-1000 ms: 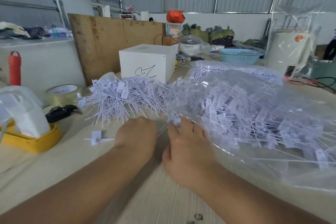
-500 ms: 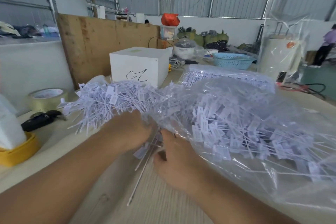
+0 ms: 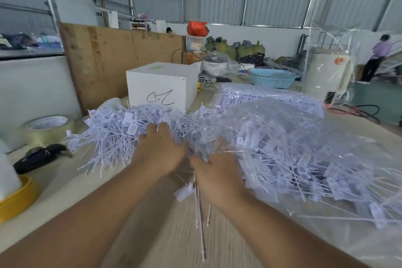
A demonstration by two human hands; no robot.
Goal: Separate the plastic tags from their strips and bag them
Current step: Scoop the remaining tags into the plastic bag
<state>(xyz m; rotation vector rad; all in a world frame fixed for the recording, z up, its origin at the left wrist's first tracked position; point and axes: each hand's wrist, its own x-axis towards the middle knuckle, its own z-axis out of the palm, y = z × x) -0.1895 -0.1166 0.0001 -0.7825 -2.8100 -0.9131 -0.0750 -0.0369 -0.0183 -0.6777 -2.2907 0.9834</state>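
Note:
A loose pile of white plastic tags (image 3: 108, 132) on thin stems lies on the table in front of me. To its right, a large clear bag (image 3: 304, 159) holds many more tags. My left hand (image 3: 159, 152) is curled into the right end of the pile, fingers closed on tags. Close beside it, at the bag's mouth, my right hand (image 3: 215, 174) is closed on a bunch of tags. Thin bare strips (image 3: 199, 211) hang down between my hands, with one tag (image 3: 183, 192) dangling by them.
A white box (image 3: 161, 85) stands behind the pile, and a second bag of tags (image 3: 261, 95) behind the big one. At the left are a tape roll (image 3: 46, 126), a black object (image 3: 37, 156) and a yellow container (image 3: 17, 200). A blue basket (image 3: 272, 77) sits far back.
Both hands have risen from the table and pushed forward into the tags. Thin strips now hang down between them where none showed a second ago.

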